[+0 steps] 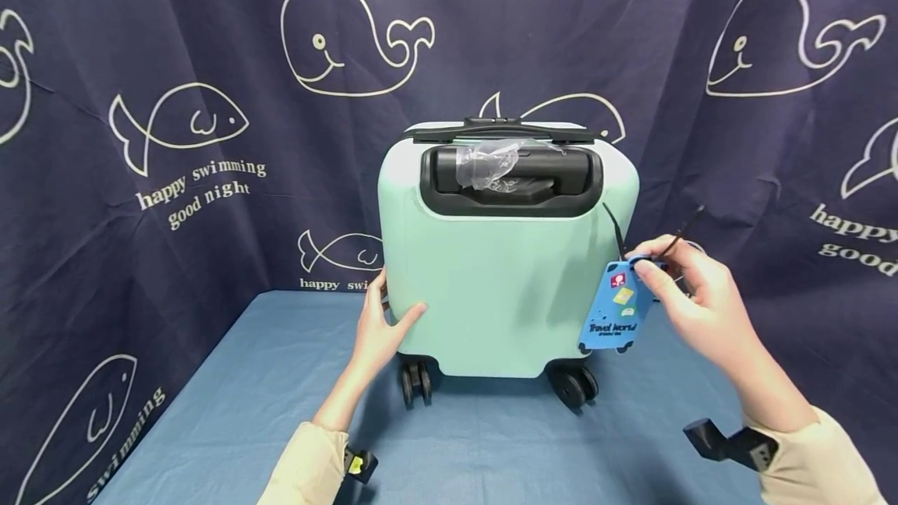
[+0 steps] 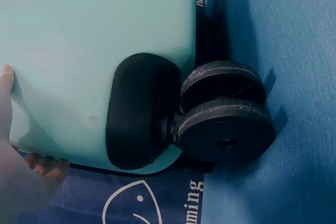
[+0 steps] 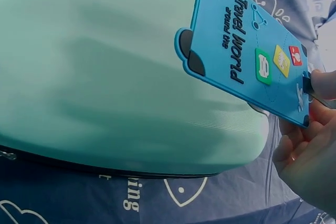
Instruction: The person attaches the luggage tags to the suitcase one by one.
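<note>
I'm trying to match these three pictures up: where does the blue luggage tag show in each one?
Head: the blue luggage tag is right of centre, pinched by the right hand.
Left wrist: not in this picture.
Right wrist: upper right, held at its end nearest the picture's right edge.
Shared landmark: the mint-green suitcase, visible in all three.

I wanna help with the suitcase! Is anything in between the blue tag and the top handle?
Nothing visible stands between the blue tag, in the right hand, and the nearer end of the top handle. Clear plastic sits just below the handle's middle.
</note>
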{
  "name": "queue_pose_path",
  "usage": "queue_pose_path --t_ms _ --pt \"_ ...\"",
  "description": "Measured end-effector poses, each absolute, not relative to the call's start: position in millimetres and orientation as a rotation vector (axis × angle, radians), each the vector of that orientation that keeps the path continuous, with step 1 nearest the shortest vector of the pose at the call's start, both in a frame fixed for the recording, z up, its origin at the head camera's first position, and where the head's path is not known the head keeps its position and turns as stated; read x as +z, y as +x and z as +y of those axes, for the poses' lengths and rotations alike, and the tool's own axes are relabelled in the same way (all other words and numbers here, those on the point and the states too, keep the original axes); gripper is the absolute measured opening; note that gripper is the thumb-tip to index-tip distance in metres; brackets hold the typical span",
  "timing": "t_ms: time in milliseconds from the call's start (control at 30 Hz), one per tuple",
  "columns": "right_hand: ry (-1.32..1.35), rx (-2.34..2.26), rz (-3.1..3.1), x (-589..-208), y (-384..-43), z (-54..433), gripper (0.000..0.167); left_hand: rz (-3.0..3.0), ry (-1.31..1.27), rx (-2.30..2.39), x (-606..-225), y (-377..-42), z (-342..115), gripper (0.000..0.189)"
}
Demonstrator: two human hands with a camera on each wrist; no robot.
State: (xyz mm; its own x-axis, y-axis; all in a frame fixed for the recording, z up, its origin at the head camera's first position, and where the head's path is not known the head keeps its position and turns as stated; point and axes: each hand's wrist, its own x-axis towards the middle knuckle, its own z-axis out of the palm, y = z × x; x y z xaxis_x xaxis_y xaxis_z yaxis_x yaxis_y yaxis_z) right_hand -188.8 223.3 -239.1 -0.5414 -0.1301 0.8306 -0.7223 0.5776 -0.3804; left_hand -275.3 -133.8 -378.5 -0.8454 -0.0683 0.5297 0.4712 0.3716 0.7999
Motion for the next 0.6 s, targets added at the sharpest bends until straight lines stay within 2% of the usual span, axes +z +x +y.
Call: queue_pose_path --t_ms 600 --pt "0.703 0.975 -1.941 -203 -206 211 0.011 -2.151 -0.343 -1.484 -380 -275 -133 0.082"
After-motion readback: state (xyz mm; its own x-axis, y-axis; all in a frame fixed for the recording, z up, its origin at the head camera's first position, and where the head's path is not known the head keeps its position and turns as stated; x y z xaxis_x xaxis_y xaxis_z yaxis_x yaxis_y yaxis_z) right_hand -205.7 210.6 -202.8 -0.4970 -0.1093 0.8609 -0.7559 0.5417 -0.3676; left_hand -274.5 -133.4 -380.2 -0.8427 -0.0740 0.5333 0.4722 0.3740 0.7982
